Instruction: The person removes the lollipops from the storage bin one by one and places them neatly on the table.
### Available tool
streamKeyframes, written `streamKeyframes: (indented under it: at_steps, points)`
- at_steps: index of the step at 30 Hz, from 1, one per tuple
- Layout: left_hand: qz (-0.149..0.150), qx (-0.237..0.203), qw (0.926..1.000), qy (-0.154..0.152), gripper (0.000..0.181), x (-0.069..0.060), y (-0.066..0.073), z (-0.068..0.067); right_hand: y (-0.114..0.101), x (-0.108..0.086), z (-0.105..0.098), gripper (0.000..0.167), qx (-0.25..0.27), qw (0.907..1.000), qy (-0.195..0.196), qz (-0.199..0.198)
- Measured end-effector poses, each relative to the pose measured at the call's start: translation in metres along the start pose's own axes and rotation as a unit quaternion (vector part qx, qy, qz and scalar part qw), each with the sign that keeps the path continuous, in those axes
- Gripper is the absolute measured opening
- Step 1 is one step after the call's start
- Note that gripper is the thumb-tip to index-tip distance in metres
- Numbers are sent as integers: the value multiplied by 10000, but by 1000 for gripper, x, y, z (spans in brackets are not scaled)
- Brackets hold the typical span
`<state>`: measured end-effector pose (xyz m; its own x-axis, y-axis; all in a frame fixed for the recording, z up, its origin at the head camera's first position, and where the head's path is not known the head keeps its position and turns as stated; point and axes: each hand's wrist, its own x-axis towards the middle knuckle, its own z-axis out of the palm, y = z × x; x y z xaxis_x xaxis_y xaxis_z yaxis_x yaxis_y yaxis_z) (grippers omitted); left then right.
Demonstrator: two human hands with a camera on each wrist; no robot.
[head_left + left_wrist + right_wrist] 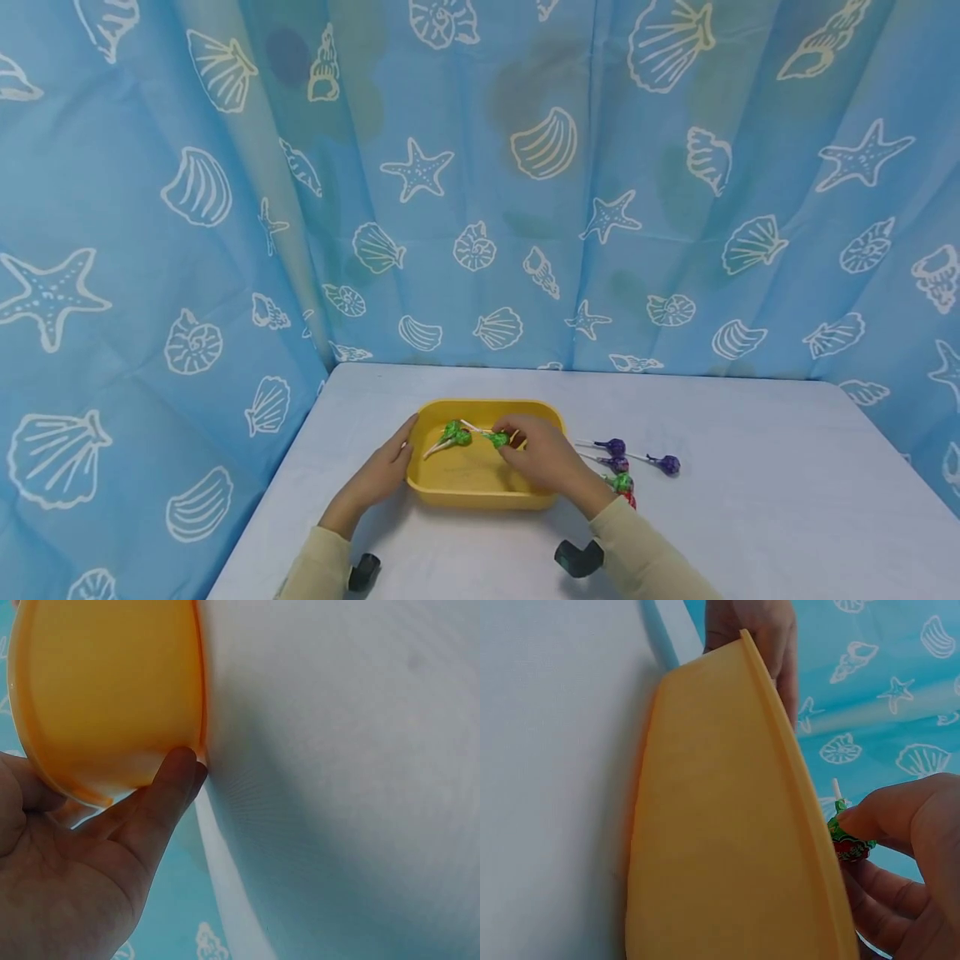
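Over the right half of the yellow tray (480, 500), my right hand (542, 454) pinches a green-wrapped lollipop (498, 439) between thumb and fingers. Its white stick points up and left. The right wrist view shows this lollipop (850, 844) just beyond the tray's rim, with red on its wrapper. Two green lollipops (459, 435) lie inside the tray on the left. My left hand (381, 475) rests against the tray's left end with its fingers fairly straight. In the left wrist view, the fingertips touch the tray wall (112, 690) from outside.
Right of the tray lie several purple lollipops (666, 464), a green one (621, 482) and a red one (630, 498), partly hidden by my right arm. The white table (750, 517) ends at a blue shell-patterned curtain (480, 200). Dark wrist pieces (579, 558) sit beside my sleeves.
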<state>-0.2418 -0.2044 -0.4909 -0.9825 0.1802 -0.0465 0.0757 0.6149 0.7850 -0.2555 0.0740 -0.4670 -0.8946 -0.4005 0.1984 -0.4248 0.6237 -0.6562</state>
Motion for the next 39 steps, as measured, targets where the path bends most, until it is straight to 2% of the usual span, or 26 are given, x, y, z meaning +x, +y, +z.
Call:
streamKeyframes:
  at_steps: [6, 11, 16, 19, 22, 33, 39]
  points:
    - [-45, -53, 10000, -13, 54, 1, -4, 2, 3, -8, -11, 21, 77, 9995, 279, 142]
    - [-92, -91, 9999, -30, 55, 1, -4, 1, 7, -17, -22, 22, 168, 9988, 359, 290]
    - [-66, -72, 9999, -35, 54, -1, -2, 0, 16, -26, -33, 23, 173, 9986, 450, 223]
    - [-9, -89, 10000, -35, 53, -3, -1, 0, 22, -31, -39, 24, 111, 9984, 535, 141]
    - [65, -118, 9999, -44, 53, -3, -2, 0, 26, -36, -44, 25, 42, 9979, 595, 244]
    - [43, -106, 9999, -74, 54, -1, -1, -1, 49, -60, -65, 29, -257, 9943, 809, 639]
    - [73, -108, 9999, -71, 54, 1, -2, -1, 60, -74, -74, 29, -328, 9937, 827, 687]
